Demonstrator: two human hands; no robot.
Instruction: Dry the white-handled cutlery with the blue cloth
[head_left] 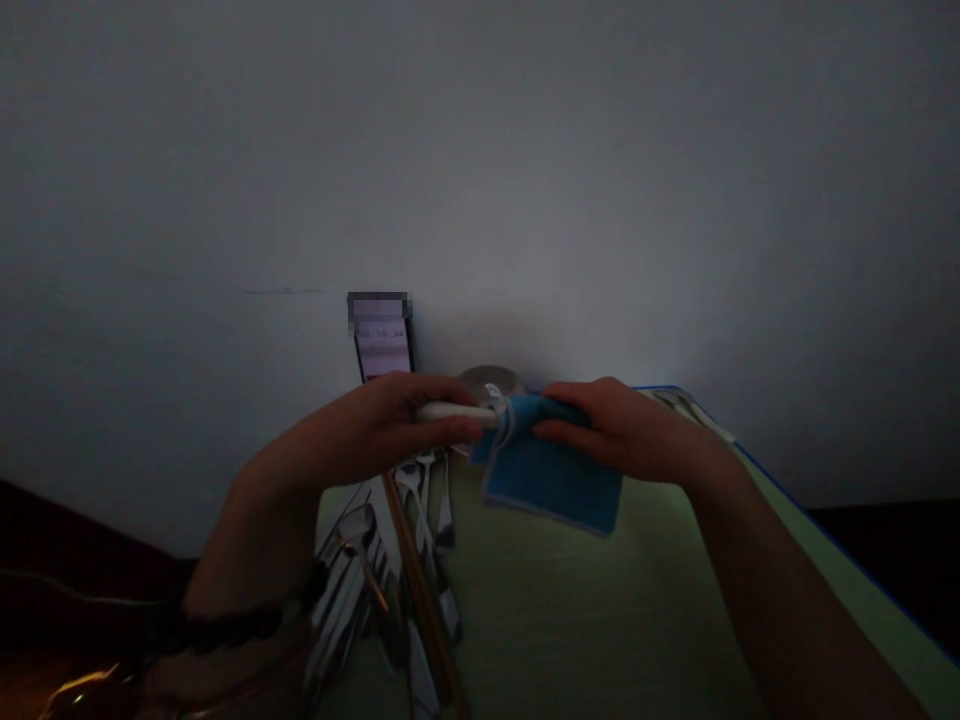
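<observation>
My left hand grips a white handle between thumb and fingers; the tool's far end disappears inside a blue cloth, so its kind cannot be told. Pinched around that covered end, my right hand holds the cloth, whose pale-edged lower part hangs down over the table. Behind both hands is a round bowl, partly hidden by them. Below my left hand lies a pile of metal cutlery, spoons among it, with brown chopsticks alongside.
A phone leans upright against the grey wall. More cutlery lies at the back right of the pale green table, near its blue edge. The room is dim.
</observation>
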